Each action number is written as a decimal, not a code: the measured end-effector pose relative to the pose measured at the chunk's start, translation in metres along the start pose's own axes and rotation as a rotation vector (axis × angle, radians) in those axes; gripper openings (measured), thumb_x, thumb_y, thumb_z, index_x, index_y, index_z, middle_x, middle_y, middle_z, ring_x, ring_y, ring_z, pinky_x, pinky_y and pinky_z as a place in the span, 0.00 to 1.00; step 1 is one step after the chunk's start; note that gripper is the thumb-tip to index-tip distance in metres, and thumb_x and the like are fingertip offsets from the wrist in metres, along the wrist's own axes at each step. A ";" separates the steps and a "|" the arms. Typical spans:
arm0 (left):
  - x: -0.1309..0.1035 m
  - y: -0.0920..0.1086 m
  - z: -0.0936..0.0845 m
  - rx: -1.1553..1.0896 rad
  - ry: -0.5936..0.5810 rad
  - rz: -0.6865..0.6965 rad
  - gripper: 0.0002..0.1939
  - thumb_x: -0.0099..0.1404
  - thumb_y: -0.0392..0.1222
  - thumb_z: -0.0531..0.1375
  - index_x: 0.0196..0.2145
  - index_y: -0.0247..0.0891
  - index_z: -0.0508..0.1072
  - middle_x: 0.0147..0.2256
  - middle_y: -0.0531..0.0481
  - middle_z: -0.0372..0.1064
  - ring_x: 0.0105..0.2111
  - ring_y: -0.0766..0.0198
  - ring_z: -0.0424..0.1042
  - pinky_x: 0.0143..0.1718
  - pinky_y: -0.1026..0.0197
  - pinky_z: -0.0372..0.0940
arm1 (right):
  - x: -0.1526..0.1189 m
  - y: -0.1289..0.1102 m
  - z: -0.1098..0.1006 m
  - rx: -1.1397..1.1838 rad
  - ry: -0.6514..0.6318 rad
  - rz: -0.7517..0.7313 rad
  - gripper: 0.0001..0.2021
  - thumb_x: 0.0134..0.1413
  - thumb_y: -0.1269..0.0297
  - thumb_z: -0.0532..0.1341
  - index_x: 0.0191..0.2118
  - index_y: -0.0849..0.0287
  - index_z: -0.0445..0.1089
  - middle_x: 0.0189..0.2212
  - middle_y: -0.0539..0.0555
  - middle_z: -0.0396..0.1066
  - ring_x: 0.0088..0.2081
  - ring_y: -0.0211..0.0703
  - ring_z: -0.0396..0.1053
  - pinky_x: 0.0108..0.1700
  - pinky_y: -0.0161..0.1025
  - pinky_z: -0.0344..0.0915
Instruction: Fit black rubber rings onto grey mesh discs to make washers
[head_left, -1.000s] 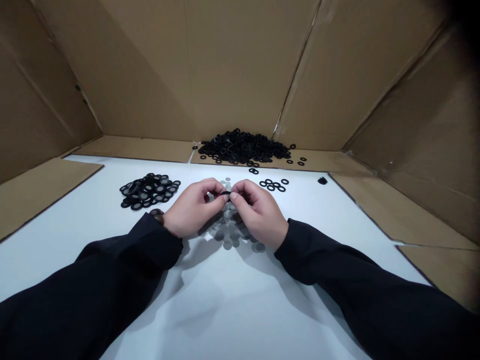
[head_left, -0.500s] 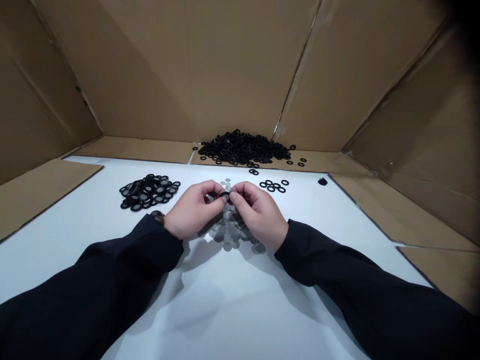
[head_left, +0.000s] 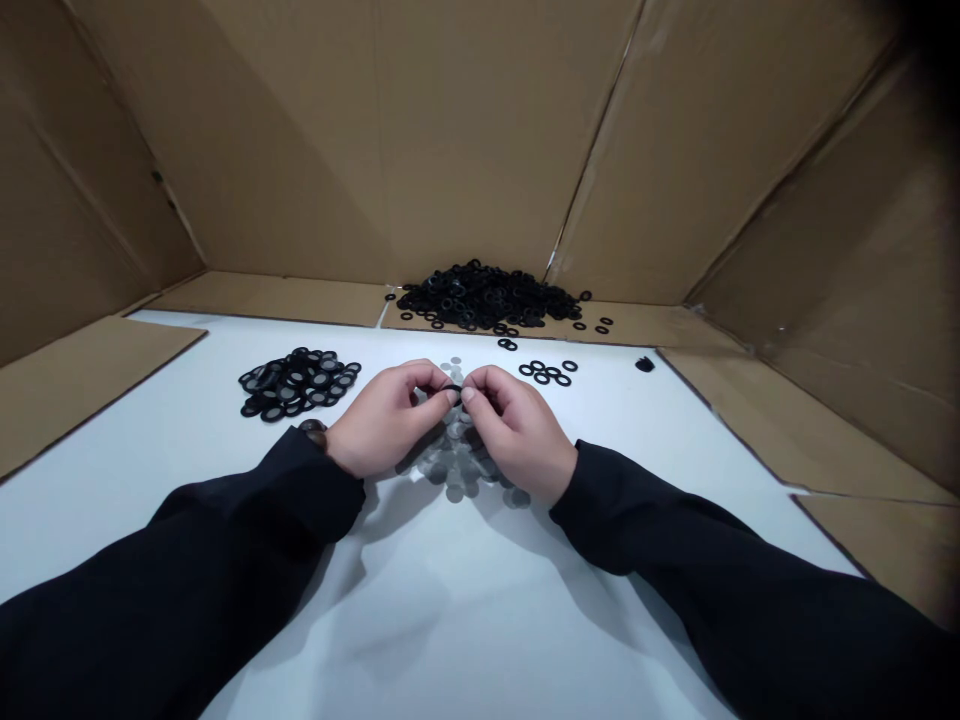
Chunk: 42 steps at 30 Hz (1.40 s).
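My left hand [head_left: 394, 418] and my right hand [head_left: 517, 425] meet at the middle, thumbs and fingers pinching one black rubber ring [head_left: 456, 392] between them. The fingers cover most of that ring, so whether a disc sits in it is hidden. Below the hands lies a loose heap of small grey mesh-like discs [head_left: 455, 470], partly covered by my palms. To the left is a pile of black rings with grey discs in their centres [head_left: 296, 385]. Several bare black rings [head_left: 546, 372] lie flat beyond my right hand.
A large heap of black rings [head_left: 487, 295] rests on the cardboard strip against the back wall. Tall cardboard walls [head_left: 480, 140] enclose the white table [head_left: 420, 620]. A small black scrap [head_left: 645, 364] lies at the right, near a cardboard flap [head_left: 787, 420].
Both hands stay in nearly the same place. The ring between the fingertips has turned slightly, and the fingertips have shifted a little on it.
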<state>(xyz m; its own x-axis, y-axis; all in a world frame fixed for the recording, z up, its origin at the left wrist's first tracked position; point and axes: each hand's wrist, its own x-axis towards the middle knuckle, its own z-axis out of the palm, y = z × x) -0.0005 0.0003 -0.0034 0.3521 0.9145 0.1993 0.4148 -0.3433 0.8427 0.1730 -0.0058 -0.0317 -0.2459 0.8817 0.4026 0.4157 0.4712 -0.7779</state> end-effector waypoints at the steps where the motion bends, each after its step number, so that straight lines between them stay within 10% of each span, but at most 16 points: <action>1: 0.000 0.000 0.000 0.014 -0.008 0.008 0.09 0.63 0.44 0.57 0.30 0.37 0.70 0.28 0.53 0.66 0.28 0.66 0.63 0.31 0.63 0.59 | 0.000 0.001 0.000 0.018 -0.008 0.011 0.07 0.62 0.61 0.54 0.34 0.57 0.63 0.25 0.47 0.62 0.26 0.36 0.58 0.29 0.36 0.58; 42: -0.001 -0.001 0.001 -0.067 -0.038 -0.056 0.07 0.61 0.43 0.59 0.31 0.36 0.73 0.28 0.53 0.68 0.26 0.67 0.64 0.27 0.65 0.60 | -0.001 0.003 -0.003 -0.105 -0.033 -0.093 0.03 0.58 0.68 0.55 0.33 0.57 0.64 0.25 0.48 0.63 0.27 0.37 0.60 0.31 0.36 0.57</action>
<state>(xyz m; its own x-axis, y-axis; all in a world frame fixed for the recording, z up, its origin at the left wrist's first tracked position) -0.0003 -0.0005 -0.0054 0.3616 0.9228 0.1329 0.3785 -0.2756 0.8836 0.1768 -0.0051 -0.0331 -0.3151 0.8339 0.4531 0.4785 0.5519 -0.6829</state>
